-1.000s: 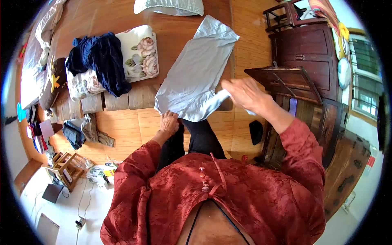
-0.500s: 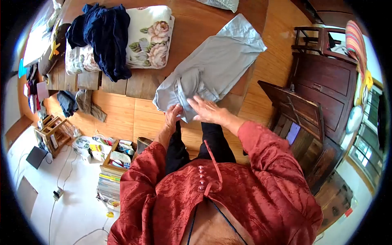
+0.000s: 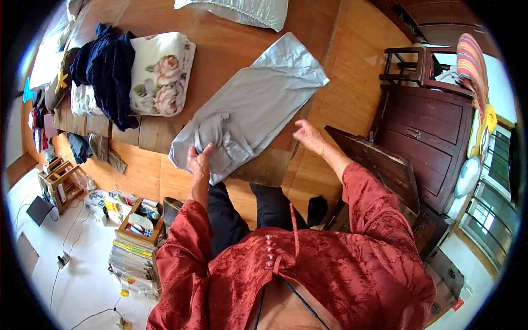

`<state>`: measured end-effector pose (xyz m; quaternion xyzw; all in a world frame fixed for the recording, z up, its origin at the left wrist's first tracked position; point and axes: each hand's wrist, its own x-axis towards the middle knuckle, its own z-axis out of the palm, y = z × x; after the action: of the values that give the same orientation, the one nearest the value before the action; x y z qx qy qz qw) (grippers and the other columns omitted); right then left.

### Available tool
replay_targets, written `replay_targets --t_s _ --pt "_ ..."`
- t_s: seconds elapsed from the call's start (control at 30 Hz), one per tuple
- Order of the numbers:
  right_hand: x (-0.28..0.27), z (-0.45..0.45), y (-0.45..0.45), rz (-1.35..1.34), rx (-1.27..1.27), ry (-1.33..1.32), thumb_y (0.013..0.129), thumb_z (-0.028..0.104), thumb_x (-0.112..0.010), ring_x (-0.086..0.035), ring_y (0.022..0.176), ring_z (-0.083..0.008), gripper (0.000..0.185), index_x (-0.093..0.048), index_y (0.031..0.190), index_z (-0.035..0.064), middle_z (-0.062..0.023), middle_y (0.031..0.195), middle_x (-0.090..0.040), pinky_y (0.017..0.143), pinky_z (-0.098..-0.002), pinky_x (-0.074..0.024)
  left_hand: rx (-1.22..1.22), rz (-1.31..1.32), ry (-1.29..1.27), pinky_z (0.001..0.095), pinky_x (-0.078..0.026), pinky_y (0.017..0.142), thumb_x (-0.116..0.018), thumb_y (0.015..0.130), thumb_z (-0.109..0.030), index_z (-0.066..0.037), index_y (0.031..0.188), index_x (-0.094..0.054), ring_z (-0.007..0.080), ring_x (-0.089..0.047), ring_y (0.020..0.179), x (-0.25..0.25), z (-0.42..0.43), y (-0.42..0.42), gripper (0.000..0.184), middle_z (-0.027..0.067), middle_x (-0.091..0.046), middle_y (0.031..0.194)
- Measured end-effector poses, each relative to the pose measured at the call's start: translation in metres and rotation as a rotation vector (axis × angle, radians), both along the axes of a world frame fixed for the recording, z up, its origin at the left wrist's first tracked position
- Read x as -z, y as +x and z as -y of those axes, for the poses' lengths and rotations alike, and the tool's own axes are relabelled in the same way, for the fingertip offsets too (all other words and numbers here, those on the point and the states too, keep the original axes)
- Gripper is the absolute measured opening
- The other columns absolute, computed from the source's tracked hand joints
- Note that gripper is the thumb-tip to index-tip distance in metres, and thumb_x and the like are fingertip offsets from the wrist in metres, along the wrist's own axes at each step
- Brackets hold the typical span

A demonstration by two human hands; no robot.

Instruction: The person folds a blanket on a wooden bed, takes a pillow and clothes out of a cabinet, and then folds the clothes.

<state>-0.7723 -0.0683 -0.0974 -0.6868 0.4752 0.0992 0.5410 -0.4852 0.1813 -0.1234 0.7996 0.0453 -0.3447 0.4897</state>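
A light grey folded garment [image 3: 258, 93] lies slantwise across the wooden platform, its near part bunched and wrinkled. My left hand [image 3: 199, 160] rests at the garment's near edge, thumb and fingers apart and touching the cloth. My right hand [image 3: 309, 137] is off the cloth, to the right of the garment near the platform's edge. Its fingers are loosely bent and hold nothing.
On the platform [image 3: 231, 55], a dark blue garment [image 3: 107, 71] lies over a folded floral blanket [image 3: 165, 82]. A silvery cushion [image 3: 247, 11] is at the far edge. A dark wooden cabinet [image 3: 423, 132] stands right; a box of small items [image 3: 140, 220] stands lower left.
My right hand has lifted off the garment and moved right, clear of it. The left hand's pinch at the near edge has loosened. The whole view has shifted.
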Motion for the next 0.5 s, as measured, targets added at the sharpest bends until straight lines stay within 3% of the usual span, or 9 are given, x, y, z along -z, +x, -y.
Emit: replay_targets --t_s 0.13,0.2,0.27,0.37,0.4,0.47,0.5 --pt "0.017 0.067 0.000 -0.046 0.147 -0.234 0.080 0.023 -0.065 -0.056 0.082 -0.0168 0.042 -0.050 0.114 0.0033 -0.0085 0.089 -0.059 0.073 -0.0318 -0.0472 0.004 -0.044 0.255 0.0335 -0.047 0.067 -0.076 0.064 -0.024 0.005 0.093 -0.062 0.0211 -0.058 0.071 -0.005 0.025 -0.003 0.043 0.0099 -0.065 0.084" --pt "0.026 0.096 0.002 -0.023 0.171 -0.335 0.080 0.022 -0.065 -0.058 0.083 -0.0187 0.038 -0.052 0.110 0.0040 -0.0103 0.092 -0.060 0.073 -0.0330 -0.0474 0.002 -0.076 0.265 0.0336 -0.047 0.067 -0.075 0.065 -0.024 0.005 0.095 -0.063 0.0213 -0.058 0.071 0.009 0.024 -0.001 0.043 0.0098 -0.065 0.084" --pt "0.023 0.118 0.014 -0.046 0.147 -0.485 0.079 0.022 -0.065 -0.059 0.085 -0.0212 0.037 -0.052 0.109 0.0040 -0.0119 0.094 -0.061 0.075 -0.0347 -0.0471 0.006 -0.136 0.290 0.0329 -0.047 0.067 -0.071 0.070 -0.021 0.002 0.098 -0.063 0.0190 -0.058 0.072 -0.023 0.043 -0.005 0.037 0.0085 -0.065 0.086" --pt "0.022 0.148 0.035 -0.053 0.103 -0.617 0.077 0.022 -0.066 -0.057 0.096 -0.0281 0.039 -0.051 0.110 0.0047 -0.0157 0.104 -0.058 0.082 -0.0379 -0.0450 -0.209 -0.271 -0.155 0.0312 -0.047 0.069 -0.067 0.076 -0.012 0.000 0.100 -0.063 0.0163 -0.058 0.076 0.008 0.016 -0.007 0.027 0.0076 -0.064 0.088" --pt "0.026 0.160 0.040 -0.055 0.069 -0.685 0.077 0.022 -0.066 -0.055 0.099 -0.0290 0.040 -0.050 0.110 0.0049 -0.0162 0.106 -0.057 0.084 -0.0383 -0.0443 -0.320 -0.361 -0.251 0.0312 -0.049 0.075 -0.062 0.080 -0.005 -0.001 0.104 -0.061 0.0168 -0.060 0.083 0.012 0.007 -0.007 0.025 0.0072 -0.064 0.092" --pt "0.039 0.176 0.047 -0.079 -0.016 -0.845 0.076 0.023 -0.067 -0.051 0.107 -0.0326 0.045 -0.048 0.114 0.0051 -0.0177 0.113 -0.054 0.090 -0.0401 -0.0416 -0.430 -0.370 -0.454 0.0330 -0.050 0.079 -0.061 0.080 -0.003 -0.001 0.108 -0.059 0.0188 -0.061 0.086 -0.007 -0.003 -0.011 0.028 0.0079 -0.064 0.095" --pt "0.042 0.181 0.053 -0.129 0.002 -0.803 0.077 0.024 -0.067 -0.049 0.110 -0.0340 0.050 -0.046 0.117 0.0042 -0.0180 0.117 -0.052 0.092 -0.0407 -0.0401 -0.482 -0.370 -0.554 0.0339 -0.050 0.081 -0.060 0.080 -0.002 -0.001 0.110 -0.058 0.0197 -0.062 0.088 -0.018 -0.007 -0.011 0.029 0.0082 -0.064 0.097"
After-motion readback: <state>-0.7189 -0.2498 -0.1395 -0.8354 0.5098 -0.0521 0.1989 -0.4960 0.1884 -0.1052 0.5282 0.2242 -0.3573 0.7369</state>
